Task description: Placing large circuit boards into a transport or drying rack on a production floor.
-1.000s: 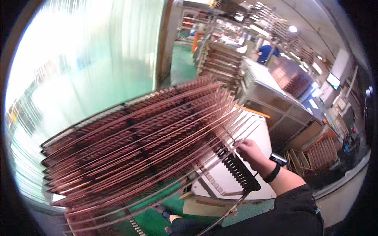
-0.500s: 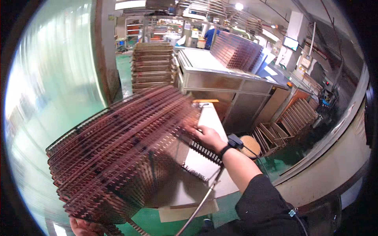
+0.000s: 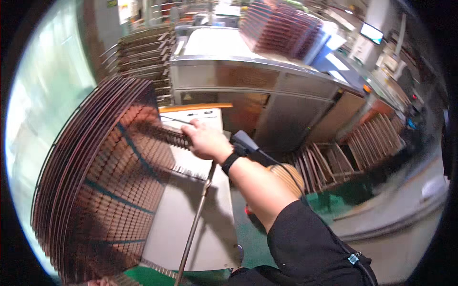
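Note:
Several thin, reddish-brown panels (image 3: 71,143) stand close together at the left. They sit in a rack with dark toothed bars, and green strips run across the inner side. My right hand (image 3: 210,140), a black band at its wrist, is closed on the end of the rack's upper toothed bar (image 3: 164,133). Only the fingers of my left hand (image 3: 101,281) show, at the bottom edge by the rack's near lower corner; their grip is hidden. Beneath the rack is a white tabletop (image 3: 210,238), and a metal rod (image 3: 195,219) slants over it.
A metal-sided cabinet (image 3: 253,81) stands beyond, with more stacked panels (image 3: 281,28) on top. Stacked frames (image 3: 143,62) rise at the far left. To the right are a round woven-looking seat (image 3: 286,178) and a row of leaning frames (image 3: 334,159). A black cable (image 3: 279,164) hangs near my right forearm.
The panels have turned from a slanted pose to nearly upright and shifted left. My right hand moved left with the rack. My view has tipped downward, and my left hand shows less.

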Available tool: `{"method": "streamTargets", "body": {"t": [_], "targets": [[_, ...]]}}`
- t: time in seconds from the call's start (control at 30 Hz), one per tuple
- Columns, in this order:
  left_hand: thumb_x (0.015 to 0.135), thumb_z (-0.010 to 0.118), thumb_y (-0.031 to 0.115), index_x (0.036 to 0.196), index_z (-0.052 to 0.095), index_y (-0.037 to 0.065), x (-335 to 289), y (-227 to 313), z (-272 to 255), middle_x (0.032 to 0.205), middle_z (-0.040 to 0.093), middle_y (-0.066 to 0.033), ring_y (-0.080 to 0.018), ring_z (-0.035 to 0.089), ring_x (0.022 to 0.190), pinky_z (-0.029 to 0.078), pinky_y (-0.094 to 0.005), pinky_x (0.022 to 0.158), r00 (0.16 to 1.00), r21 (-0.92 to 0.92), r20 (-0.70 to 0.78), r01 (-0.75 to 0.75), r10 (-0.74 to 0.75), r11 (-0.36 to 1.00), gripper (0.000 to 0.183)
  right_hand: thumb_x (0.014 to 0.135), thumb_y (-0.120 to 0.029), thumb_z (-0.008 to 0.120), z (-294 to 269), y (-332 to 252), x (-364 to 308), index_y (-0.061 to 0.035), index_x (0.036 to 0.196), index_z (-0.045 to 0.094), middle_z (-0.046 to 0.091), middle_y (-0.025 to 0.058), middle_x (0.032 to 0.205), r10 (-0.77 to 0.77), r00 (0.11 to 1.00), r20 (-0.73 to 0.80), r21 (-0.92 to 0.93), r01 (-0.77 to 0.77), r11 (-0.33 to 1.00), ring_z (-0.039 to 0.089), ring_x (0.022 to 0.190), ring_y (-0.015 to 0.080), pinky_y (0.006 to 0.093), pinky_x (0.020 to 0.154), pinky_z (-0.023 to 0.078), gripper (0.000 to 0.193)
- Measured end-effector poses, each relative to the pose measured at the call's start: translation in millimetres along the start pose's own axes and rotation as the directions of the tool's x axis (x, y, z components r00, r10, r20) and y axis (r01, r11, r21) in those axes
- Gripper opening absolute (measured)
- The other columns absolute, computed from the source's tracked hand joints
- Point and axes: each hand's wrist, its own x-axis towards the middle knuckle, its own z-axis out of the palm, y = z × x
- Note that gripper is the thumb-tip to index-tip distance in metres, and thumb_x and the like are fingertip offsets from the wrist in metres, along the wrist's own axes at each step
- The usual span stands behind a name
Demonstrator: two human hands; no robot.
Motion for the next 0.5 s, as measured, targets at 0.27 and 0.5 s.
{"method": "streamTargets", "body": {"t": [0.27, 0.5], "targets": [[0.101, 0.042, 0.013, 0.105, 0.059, 0.01, -46.4, 7.8, 105.7, 0.091, 0.062, -0.0068, -0.0107, 0.049, 0.061, 0.039, -0.0215, 0.045, 0.952, -0.361, -0.192, 0.158, -0.239, 0.919, 0.018, 0.082, -0.018, 0.06, 4.6, 62.3, 40.1, -0.01, 0.117, 0.063, 0.06, 0.0168, 0.121, -0.164, 0.986, -0.026, 0.186, 0.166, 0.968, 0.06, 0.112, 0.0362, 0.0465, 0.097, 0.048, 0.037], [0.105, 0.036, 0.017, 0.105, 0.053, 0.009, -99.5, 22.3, 173.8, 0.091, 0.054, -0.0026, -0.0098, 0.042, 0.057, 0.039, -0.022, 0.048, 0.787, -0.343, -0.542, 0.113, -0.295, 0.932, 0.019, 0.079, -0.017, 0.062, 3.1, 70.3, 79.8, -0.0073, 0.122, 0.062, 0.059, 0.0196, 0.124, -0.315, 0.947, 0.059, 0.203, 0.297, 0.933, 0.057, 0.116, 0.038, 0.0449, 0.1, 0.047, 0.044]]}}
